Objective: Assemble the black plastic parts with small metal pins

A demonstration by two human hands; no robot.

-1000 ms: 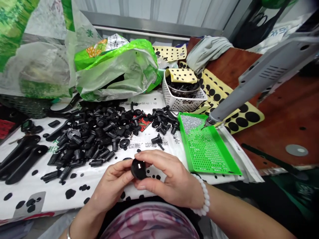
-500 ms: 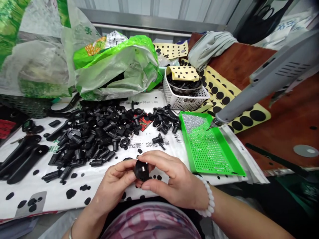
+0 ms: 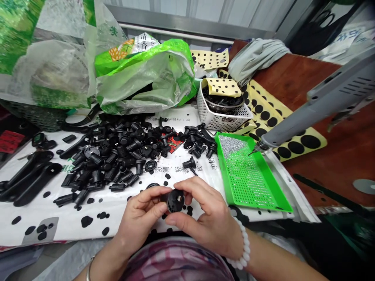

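Note:
Between both hands, close to my body, is a round black plastic part (image 3: pixel 175 201) with a small shiny metal piece on its face. My left hand (image 3: pixel 146 212) pinches it from the left with thumb and fingers. From the other side, my right hand (image 3: pixel 203 208) curls its fingers and thumb around the part's edge. Beyond the hands spreads a heap of black plastic parts (image 3: pixel 117 148). A single black part with a threaded stem (image 3: pixel 190 164) lies by itself above my right hand.
A green perforated tray (image 3: pixel 279 195) at the right holds small silvery screws (image 3: pixel 231 143). Over it hangs a grey electric screwdriver (image 3: pixel 293 121). Behind stands a white basket (image 3: pixel 222 121) of black parts. Dark handles (image 3: pixel 38 183) lie at left; plastic bags (image 3: pixel 140 82) fill the back.
The round black part has turned so that its flat face shows more toward me. Both hands stay on it. The whole view has shifted slightly.

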